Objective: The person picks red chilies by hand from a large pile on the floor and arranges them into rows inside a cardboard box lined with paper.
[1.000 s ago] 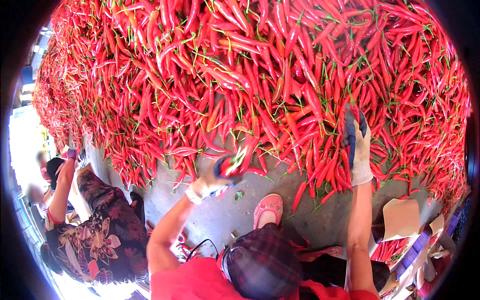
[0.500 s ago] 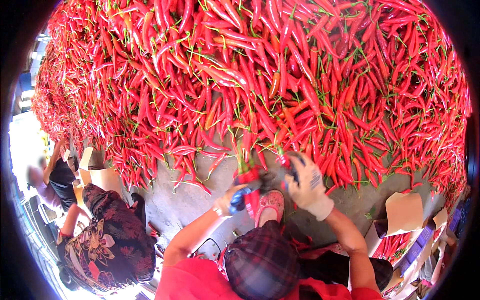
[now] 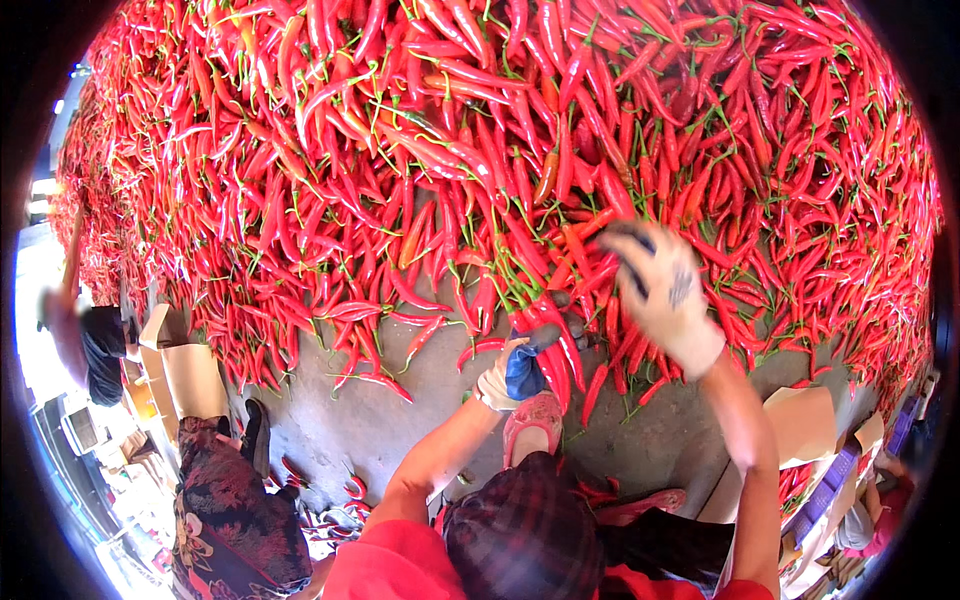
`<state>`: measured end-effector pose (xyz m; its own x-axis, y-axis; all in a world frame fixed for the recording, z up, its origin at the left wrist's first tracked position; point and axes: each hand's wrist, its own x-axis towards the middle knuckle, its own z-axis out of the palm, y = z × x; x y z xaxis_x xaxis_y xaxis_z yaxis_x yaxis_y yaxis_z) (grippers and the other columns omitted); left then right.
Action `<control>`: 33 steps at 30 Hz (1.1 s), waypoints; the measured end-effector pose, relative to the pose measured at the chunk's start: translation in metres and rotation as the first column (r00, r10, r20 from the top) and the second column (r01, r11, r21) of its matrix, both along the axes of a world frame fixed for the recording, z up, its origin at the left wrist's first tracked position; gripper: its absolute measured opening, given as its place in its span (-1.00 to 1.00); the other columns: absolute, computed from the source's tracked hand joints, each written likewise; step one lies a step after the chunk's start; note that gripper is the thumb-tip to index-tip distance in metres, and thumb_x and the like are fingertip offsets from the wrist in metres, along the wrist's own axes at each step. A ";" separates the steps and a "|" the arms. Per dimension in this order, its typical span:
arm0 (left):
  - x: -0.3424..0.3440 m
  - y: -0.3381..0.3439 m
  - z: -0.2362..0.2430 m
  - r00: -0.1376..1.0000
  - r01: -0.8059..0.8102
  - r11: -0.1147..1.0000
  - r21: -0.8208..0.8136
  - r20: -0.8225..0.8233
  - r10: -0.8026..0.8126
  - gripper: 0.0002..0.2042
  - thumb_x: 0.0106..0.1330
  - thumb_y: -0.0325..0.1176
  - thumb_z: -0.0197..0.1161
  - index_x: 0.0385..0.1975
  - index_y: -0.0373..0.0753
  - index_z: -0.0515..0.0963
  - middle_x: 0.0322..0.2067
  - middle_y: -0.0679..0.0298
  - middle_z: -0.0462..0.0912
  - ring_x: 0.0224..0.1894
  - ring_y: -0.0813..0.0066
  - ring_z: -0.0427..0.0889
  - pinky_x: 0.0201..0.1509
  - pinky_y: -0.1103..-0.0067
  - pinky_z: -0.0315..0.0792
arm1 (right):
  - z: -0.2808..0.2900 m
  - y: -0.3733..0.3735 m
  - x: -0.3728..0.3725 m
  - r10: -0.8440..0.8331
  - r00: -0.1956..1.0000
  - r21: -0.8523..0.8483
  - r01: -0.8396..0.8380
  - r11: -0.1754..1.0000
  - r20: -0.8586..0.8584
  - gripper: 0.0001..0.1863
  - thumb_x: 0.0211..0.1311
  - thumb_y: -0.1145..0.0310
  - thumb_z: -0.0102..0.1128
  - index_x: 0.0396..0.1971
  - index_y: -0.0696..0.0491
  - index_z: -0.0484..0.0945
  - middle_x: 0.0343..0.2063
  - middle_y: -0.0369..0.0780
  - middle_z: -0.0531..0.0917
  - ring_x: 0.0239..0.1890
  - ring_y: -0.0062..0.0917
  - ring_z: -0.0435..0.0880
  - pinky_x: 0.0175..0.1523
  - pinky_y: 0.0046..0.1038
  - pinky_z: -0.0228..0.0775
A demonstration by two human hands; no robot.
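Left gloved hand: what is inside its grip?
The left gloved hand clasps a bunch of red chillies at the pile's edge. The glove covers part of the bunch, so their count is hidden.

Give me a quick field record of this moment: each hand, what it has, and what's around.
left hand: gloved, gripping a bunch of red chillies at the pile's edge
right hand: gloved, blurred, raised over the pile; grip unclear
chilli pile: red, green-stemmed, fills the upper frame
floor: grey concrete, stray chillies
foot: pink shoe under the left hand
nearby: person in patterned clothes, cardboard boxes
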<state>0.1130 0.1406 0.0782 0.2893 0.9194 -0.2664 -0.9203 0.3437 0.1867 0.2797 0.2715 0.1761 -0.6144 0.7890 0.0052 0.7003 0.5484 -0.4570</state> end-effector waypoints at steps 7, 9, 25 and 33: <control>0.004 0.006 0.000 0.992 0.056 0.997 -0.047 -0.113 -0.061 -0.32 0.04 -0.09 0.29 0.12 -0.27 0.19 -0.16 0.14 0.47 -0.09 0.24 0.49 0.06 0.35 0.38 | -0.036 0.085 0.018 0.394 0.849 0.401 -0.518 0.755 0.353 -0.72 -0.05 0.35 0.03 -0.24 -0.17 0.45 0.12 -0.25 0.31 0.17 -0.34 0.26 0.21 -0.22 0.10; 0.001 0.003 0.004 0.967 0.095 0.990 -0.105 -0.226 -0.117 -0.37 0.08 -0.16 0.27 0.11 -0.27 0.20 -0.17 0.14 0.47 -0.10 0.24 0.50 0.05 0.36 0.39 | -0.027 0.075 0.026 0.477 0.816 0.336 -0.572 0.748 0.326 -0.76 -0.04 0.35 0.03 -0.29 -0.15 0.46 0.10 -0.25 0.33 0.16 -0.35 0.27 0.20 -0.22 0.12; 0.002 0.002 -0.014 0.986 -0.006 1.000 -0.008 -0.167 0.004 -0.47 0.15 -0.29 0.15 0.11 -0.30 0.21 -0.10 0.09 0.48 -0.04 0.22 0.48 0.09 0.32 0.35 | -0.036 0.102 0.016 0.448 0.795 0.183 -0.552 0.813 0.410 -0.68 -0.15 0.41 0.15 -0.27 -0.13 0.49 -0.06 -0.23 0.43 0.04 -0.32 0.37 0.16 -0.25 0.16; -0.002 -0.003 -0.015 0.995 -0.042 0.995 -0.086 -0.091 0.034 -0.51 0.18 -0.31 0.13 0.10 -0.29 0.21 -0.17 0.11 0.50 -0.06 0.25 0.49 0.10 0.33 0.36 | 0.000 0.083 -0.001 0.406 0.909 0.314 -0.359 0.879 -0.096 -0.68 -0.13 0.37 0.25 -0.29 0.01 0.43 -0.19 -0.28 0.53 -0.06 -0.33 0.47 0.12 -0.22 0.20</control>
<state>0.1109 0.1377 0.0633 0.2260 0.9013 -0.3695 -0.9142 0.3273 0.2391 0.2787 0.3541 0.1762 -0.8409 0.4428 0.3110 0.3429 0.8807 -0.3268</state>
